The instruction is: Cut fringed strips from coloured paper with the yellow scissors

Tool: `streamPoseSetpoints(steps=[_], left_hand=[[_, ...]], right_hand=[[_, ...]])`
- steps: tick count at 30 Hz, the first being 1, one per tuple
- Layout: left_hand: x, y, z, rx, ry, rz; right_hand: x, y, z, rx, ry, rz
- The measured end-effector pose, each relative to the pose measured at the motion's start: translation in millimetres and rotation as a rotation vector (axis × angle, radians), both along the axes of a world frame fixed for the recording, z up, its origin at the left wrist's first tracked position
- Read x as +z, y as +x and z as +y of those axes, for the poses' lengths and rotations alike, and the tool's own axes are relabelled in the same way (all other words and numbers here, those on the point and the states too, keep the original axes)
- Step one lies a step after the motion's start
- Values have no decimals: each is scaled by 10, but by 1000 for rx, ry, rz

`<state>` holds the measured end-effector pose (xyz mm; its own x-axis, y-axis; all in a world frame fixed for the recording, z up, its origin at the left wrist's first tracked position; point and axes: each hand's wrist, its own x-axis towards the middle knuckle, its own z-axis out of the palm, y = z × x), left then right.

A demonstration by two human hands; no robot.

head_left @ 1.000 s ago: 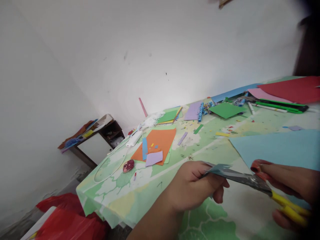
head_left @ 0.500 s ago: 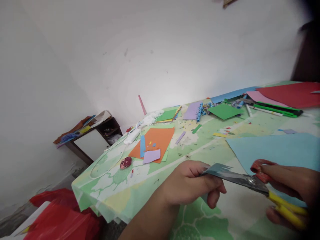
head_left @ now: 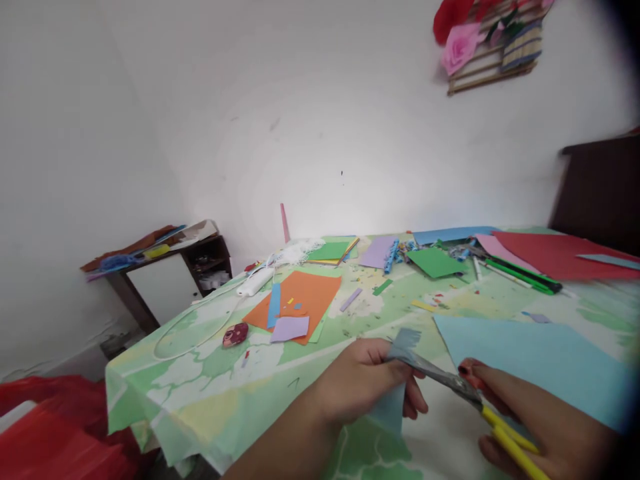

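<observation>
My left hand (head_left: 365,383) pinches a small light-blue paper strip (head_left: 400,373) with a fringed top edge, held just above the table. My right hand (head_left: 530,427) grips yellow-handled scissors (head_left: 465,393), and their metal blades reach left into the strip near my left fingers. A large light-blue sheet (head_left: 530,353) lies flat on the green patterned tablecloth (head_left: 210,393) just behind my right hand.
An orange sheet (head_left: 305,297) with blue and purple scraps lies mid-table, near a white cord and a small red object (head_left: 235,335). Green, purple and red sheets, markers (head_left: 520,277) and scraps crowd the far edge. A low shelf (head_left: 165,267) stands left; red plastic (head_left: 55,427) lies below.
The view has tilted up and swung, revealing a wall decoration. Both hands have shifted left in the picture, still holding the strip and scissors; the strip now hangs lower below my left fingers.
</observation>
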<state>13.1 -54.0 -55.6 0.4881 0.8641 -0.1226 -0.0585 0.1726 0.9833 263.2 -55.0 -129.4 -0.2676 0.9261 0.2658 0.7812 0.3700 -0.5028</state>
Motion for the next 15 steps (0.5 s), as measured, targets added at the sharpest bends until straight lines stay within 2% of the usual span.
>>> streamPoseSetpoints(steps=[9,11,15], left_hand=[[84,49,-31,6,-8,119],[103,50,-33,2,2,159],[103,41,-34,38,20,295]], right_hand=[[-72,22,71,57,-256,16],[-107,40,76,80,-271,15],[-131,38,70,34,-220,3]])
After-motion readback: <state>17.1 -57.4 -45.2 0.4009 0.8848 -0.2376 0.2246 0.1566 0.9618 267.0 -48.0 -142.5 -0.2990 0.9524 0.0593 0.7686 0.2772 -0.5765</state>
